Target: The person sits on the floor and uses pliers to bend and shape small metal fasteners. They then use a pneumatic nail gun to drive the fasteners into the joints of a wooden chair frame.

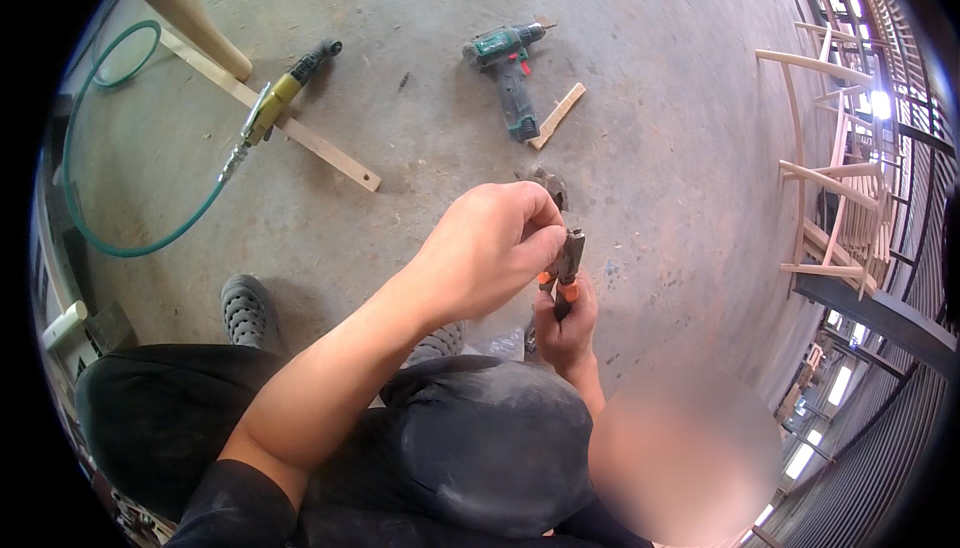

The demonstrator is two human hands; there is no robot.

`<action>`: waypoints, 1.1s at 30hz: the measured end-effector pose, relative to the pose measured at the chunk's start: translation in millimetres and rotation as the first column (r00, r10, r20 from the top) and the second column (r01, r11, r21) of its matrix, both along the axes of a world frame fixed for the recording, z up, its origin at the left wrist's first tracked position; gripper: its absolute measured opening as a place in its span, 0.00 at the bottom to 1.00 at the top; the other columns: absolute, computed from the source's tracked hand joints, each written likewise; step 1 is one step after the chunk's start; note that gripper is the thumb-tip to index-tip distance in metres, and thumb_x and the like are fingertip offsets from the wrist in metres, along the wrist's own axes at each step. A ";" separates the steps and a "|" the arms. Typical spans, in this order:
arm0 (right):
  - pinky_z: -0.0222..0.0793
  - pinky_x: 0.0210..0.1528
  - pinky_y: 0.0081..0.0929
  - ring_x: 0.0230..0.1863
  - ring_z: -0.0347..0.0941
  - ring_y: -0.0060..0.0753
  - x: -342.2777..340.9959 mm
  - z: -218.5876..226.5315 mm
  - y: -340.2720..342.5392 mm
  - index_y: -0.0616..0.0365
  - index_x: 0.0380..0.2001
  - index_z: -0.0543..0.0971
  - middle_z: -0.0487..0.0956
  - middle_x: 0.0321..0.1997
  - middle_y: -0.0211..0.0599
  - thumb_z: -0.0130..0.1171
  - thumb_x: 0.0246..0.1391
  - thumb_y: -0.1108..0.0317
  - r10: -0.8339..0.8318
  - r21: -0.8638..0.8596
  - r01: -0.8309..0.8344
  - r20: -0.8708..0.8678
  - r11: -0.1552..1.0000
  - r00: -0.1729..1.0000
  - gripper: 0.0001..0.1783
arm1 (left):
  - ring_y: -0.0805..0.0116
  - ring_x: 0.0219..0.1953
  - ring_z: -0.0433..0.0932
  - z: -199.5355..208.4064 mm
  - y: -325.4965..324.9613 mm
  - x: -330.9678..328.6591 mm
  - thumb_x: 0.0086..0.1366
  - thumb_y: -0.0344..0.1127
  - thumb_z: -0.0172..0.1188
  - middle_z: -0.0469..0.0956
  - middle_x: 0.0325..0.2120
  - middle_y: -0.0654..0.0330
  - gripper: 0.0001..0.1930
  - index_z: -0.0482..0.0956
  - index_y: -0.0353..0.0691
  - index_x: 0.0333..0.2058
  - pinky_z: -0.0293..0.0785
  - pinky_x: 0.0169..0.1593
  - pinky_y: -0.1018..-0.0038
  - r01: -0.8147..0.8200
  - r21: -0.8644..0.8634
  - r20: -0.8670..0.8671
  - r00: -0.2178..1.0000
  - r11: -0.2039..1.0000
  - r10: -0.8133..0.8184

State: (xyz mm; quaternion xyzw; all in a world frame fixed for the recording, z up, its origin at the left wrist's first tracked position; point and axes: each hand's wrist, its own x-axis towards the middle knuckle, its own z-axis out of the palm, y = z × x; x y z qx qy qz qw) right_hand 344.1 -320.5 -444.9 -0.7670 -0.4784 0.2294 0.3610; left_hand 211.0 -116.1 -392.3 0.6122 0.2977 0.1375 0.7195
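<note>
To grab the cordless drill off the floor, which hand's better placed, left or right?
Left, I'd judge. The left hand sits nearer the cordless drill in view, while the right hand is wrapped around the orange-handled pliers. Whether the left pinches something small is unclear.

Right hand (572, 336) holds orange-handled pliers (571, 258); 1 green drill (512, 83) on floor (680, 198).

A cordless drill (514, 86), air tool (273, 108) and wooden chair frames (830, 186) show a woodworking workshop.
</note>
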 end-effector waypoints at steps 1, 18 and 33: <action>0.76 0.56 0.42 0.50 0.80 0.54 0.1 0.8 0.9 0.67 0.59 0.76 0.82 0.50 0.53 0.51 0.51 0.83 0.016 0.007 -0.016 0.015 1.000 1.000 0.29 | 0.77 0.30 0.79 -1.0 -0.4 -0.1 0.70 0.33 0.66 0.83 0.26 0.58 0.09 0.82 0.30 0.37 0.76 0.34 0.74 -0.012 0.003 0.004 1.000 1.000 0.012; 0.71 0.44 0.36 0.39 0.73 0.45 -4.3 -2.5 3.2 0.64 0.49 0.75 0.76 0.40 0.45 0.52 0.57 0.78 -0.026 0.069 0.022 0.063 0.997 0.998 0.16 | 0.76 0.33 0.82 4.1 -6.4 -0.2 0.71 0.31 0.64 0.86 0.29 0.58 0.08 0.82 0.28 0.38 0.80 0.38 0.74 0.033 -0.064 -0.039 0.999 0.997 -0.035; 0.75 0.58 0.37 0.51 0.80 0.43 -0.1 13.5 0.1 0.66 0.68 0.72 0.81 0.52 0.48 0.51 0.49 0.85 0.001 -0.273 -0.057 -0.202 0.960 0.979 0.38 | 0.75 0.38 0.85 -18.6 17.8 -7.4 0.66 0.23 0.69 0.88 0.34 0.59 0.08 0.86 0.30 0.44 0.82 0.44 0.75 0.096 -0.214 0.079 0.994 0.972 -0.081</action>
